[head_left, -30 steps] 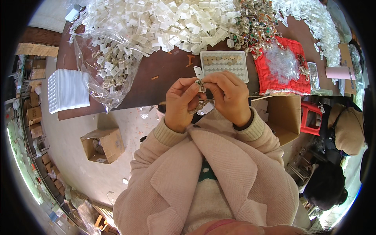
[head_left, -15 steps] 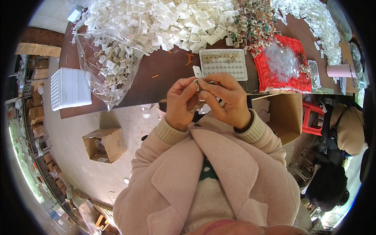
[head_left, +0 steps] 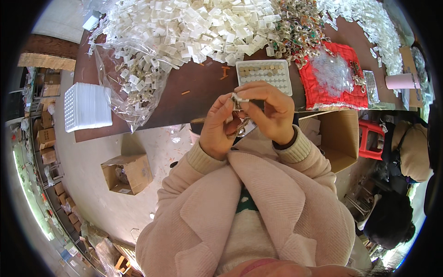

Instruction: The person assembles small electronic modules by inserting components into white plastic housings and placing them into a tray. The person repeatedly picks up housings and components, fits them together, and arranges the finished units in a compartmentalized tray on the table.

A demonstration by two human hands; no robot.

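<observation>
Above the table's near edge, my left hand and my right hand meet. The fingers of both are closed around a small white plastic piece, which my right thumb and fingers pinch. A shiny, clear-and-metal trinket hangs from my left fingers, its exact kind unclear. Just beyond my right hand lies a white dimpled tray with several round tan discs in its far rows.
A large heap of white plastic pieces covers the table's far side, beside a pile of shiny trinkets. A plastic bag, stacked white trays and a red cloth flank my hands. A cardboard box stands on the floor.
The white piece, upright above my fingertips before, now lies tipped over between them. My right fingers have closed over it, and the trinket hangs lower in view.
</observation>
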